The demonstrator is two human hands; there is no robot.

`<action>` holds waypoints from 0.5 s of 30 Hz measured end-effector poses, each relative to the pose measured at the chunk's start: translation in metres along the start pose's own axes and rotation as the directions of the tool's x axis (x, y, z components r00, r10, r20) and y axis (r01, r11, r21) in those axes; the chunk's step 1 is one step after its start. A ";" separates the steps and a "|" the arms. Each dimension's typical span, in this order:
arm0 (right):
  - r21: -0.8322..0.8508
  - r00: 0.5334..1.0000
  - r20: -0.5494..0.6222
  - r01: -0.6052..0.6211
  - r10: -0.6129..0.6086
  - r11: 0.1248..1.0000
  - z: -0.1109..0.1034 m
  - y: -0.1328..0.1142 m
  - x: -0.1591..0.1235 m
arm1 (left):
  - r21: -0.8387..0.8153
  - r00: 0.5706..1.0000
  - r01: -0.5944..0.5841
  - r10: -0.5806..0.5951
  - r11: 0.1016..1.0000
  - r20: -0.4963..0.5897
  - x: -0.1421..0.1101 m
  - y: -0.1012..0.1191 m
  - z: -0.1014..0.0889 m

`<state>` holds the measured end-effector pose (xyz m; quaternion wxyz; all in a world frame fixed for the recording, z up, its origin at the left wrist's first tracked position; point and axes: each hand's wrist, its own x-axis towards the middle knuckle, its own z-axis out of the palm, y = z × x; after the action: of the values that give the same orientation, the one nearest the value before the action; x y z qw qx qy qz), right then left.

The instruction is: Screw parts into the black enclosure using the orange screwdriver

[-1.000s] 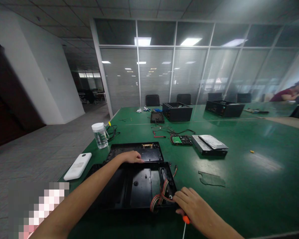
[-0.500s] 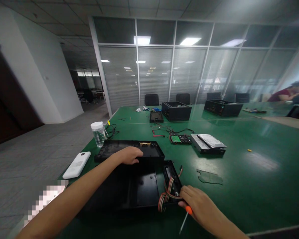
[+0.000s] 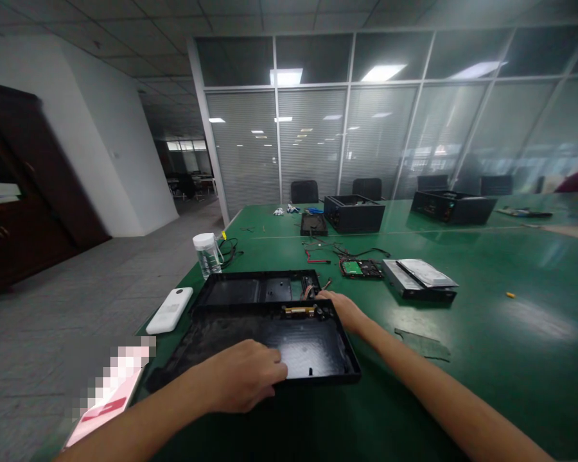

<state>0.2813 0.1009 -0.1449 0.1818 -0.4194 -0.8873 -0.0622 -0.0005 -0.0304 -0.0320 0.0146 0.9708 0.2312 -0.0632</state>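
Observation:
My left hand point(image 3: 250, 375) is closed on the front edge of a shallow black casing half point(image 3: 313, 346), which lies nearest to me. A gold-coloured strip point(image 3: 299, 310) sits at that half's far right corner. Directly behind it is the other black casing half point(image 3: 238, 290), with striped wires point(image 3: 309, 292) at its right end. My right hand point(image 3: 341, 309) grips that right end, its fingers partly hidden by the casing. The orange-handled screwdriver seen in this hand earlier is out of sight now.
A clear bottle point(image 3: 207, 256) and a white phone-like device point(image 3: 170, 310) stand on the left. Beyond lie a green circuit board drive point(image 3: 359, 268) and a silver drive box point(image 3: 419, 282). Black computer cases point(image 3: 354, 215) are further back; a thin dark sheet point(image 3: 421, 344) lies right.
The two casing halves have traded places: the one in my left hand came toward me, the wired one moved away with my right hand. The view has turned slightly left.

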 end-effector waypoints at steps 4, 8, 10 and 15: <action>-0.217 0.998 -0.021 0.051 -0.057 0.975 0.000 0.027 -0.016 | -0.008 0.998 0.013 -0.013 1.000 0.056 0.002 -0.003 0.025; -0.223 0.999 -0.036 -0.030 0.022 0.974 -0.001 0.062 -0.050 | -0.024 0.991 0.061 -0.058 0.998 0.119 0.012 -0.013 0.046; -0.168 0.996 -0.046 -0.082 0.075 0.982 -0.001 0.073 -0.063 | -0.044 0.974 0.104 -0.093 0.994 0.209 0.023 -0.020 0.051; 0.076 0.991 -0.051 -0.119 0.123 0.990 -0.004 0.060 -0.058 | -0.132 0.964 0.132 -0.096 0.983 0.246 0.081 -0.046 0.044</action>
<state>0.3620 0.0965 -0.1656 0.2251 -0.4635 -0.8565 -0.0303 0.0452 0.0447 -0.0862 0.1100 0.9374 0.2873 -0.1629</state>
